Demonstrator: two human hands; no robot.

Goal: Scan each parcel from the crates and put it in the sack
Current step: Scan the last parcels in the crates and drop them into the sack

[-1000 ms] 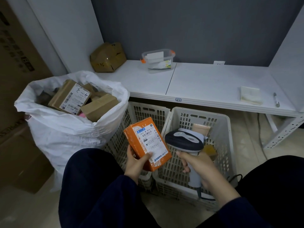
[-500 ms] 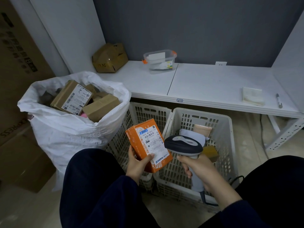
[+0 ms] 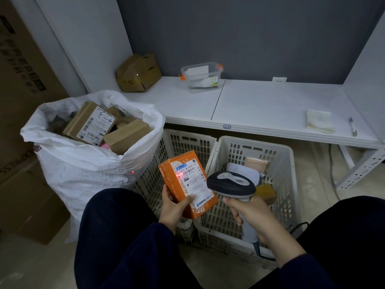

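We hold the orange parcel [image 3: 183,180] tilted where the left crate [image 3: 187,140] and right crate [image 3: 287,163] meet, white label up, red dot on its barcode, scanner [image 3: 231,184] just beside. Right crate: few packets [image 3: 243,170]. White sack [image 3: 83,167], left, open, full of brown boxes [image 3: 127,136].

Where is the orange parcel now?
Low centre in the head view, the left hand holds the orange parcel over the crates, between the white sack and the scanner in the right hand.

Two crates [image 3: 258,141], one sack [image 3: 83,170], one scanner [image 3: 231,182]
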